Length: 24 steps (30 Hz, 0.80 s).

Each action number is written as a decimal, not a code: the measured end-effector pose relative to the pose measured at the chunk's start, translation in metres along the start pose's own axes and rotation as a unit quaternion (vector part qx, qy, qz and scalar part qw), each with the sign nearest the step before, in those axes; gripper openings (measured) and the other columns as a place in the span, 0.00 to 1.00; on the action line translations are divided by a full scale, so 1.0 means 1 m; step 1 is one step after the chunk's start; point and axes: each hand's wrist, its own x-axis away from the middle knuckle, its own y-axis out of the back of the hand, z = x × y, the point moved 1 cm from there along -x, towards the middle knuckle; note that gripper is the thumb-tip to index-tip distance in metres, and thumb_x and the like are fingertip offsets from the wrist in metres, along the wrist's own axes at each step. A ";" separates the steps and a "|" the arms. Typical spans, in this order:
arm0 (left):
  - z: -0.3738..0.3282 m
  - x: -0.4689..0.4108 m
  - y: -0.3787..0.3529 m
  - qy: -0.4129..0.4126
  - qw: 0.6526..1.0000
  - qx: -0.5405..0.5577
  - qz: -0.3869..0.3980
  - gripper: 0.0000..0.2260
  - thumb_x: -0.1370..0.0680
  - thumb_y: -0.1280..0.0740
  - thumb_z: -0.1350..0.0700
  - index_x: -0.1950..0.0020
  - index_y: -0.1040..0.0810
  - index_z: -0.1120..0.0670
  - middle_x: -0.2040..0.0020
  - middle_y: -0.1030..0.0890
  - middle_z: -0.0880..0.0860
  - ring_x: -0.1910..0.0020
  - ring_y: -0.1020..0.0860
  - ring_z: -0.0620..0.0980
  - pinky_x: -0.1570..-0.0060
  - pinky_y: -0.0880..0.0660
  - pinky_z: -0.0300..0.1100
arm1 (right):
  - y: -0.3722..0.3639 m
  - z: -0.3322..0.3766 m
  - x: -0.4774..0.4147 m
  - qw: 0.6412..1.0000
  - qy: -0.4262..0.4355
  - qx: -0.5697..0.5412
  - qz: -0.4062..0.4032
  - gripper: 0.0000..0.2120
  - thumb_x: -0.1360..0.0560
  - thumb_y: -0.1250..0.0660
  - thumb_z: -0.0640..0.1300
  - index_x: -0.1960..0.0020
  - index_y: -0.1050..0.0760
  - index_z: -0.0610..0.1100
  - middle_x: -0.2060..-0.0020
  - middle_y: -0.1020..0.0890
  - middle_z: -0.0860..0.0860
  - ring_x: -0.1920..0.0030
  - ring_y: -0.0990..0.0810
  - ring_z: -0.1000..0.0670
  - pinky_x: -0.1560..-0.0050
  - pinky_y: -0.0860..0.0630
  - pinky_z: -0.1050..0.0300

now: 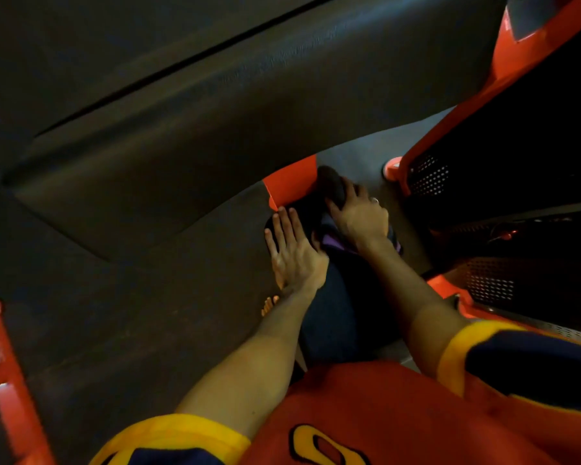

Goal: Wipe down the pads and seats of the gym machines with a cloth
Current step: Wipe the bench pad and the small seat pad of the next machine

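**A:** Dim light down here. Dark rubber floor matting (131, 203) fills most of the view, with 1 long seam (188, 62) running well above the orange plate (292, 186).

**B:** And the 2 hands?

**A:** Both just below that plate. The left hand (294, 253) lies flat on the dark pad (304, 216), fingers straight and a little spread, gripping nothing.

**B:** Where's the cloth?

**A:** The cloth (332, 187) is a dark bundle just right of the plate, against its edge. The right hand (359, 219) is clamped over it, fingers curled round it.

**B:** Further right of the plate?

**A:** An orange frame (467, 105) slants up, with a black perforated panel (430, 177) beside it. Another orange bar (0, 364) sits well to the plate's lower left.
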 end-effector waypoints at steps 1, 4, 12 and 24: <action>0.000 -0.001 0.000 0.001 1.000 -0.004 0.001 0.32 0.21 0.52 0.46 0.18 0.44 0.58 0.18 0.44 0.57 0.18 0.48 0.54 0.20 0.52 0.55 | 0.003 0.005 -0.012 1.000 0.005 -0.015 0.013 0.31 0.18 0.44 0.65 0.20 0.40 0.52 0.28 0.29 0.44 0.35 0.24 0.35 0.41 0.26 0.42; 0.000 -0.005 0.001 0.007 1.000 -0.007 0.004 0.32 0.21 0.53 0.46 0.18 0.45 0.57 0.18 0.46 0.57 0.18 0.49 0.53 0.20 0.53 0.55 | 0.007 0.004 -0.008 1.000 0.022 -0.021 0.008 0.30 0.19 0.44 0.65 0.21 0.39 0.52 0.30 0.27 0.44 0.37 0.22 0.36 0.44 0.26 0.43; 0.001 0.003 -0.002 0.014 1.000 0.003 0.001 0.32 0.20 0.55 0.44 0.18 0.45 0.58 0.18 0.45 0.57 0.18 0.48 0.54 0.21 0.53 0.55 | 0.001 -0.012 0.032 0.998 -0.016 0.051 -0.028 0.36 0.19 0.43 0.64 0.17 0.46 0.49 0.27 0.31 0.41 0.35 0.25 0.32 0.43 0.26 0.41; 0.001 0.002 0.002 0.000 0.999 -0.017 0.042 0.34 0.19 0.48 0.44 0.17 0.51 0.58 0.17 0.52 0.57 0.18 0.55 0.53 0.20 0.60 0.53 | -0.005 -0.053 0.072 0.970 0.219 0.097 0.043 0.36 0.23 0.60 0.73 0.18 0.49 0.62 0.17 0.49 0.54 0.17 0.53 0.43 0.19 0.50 0.41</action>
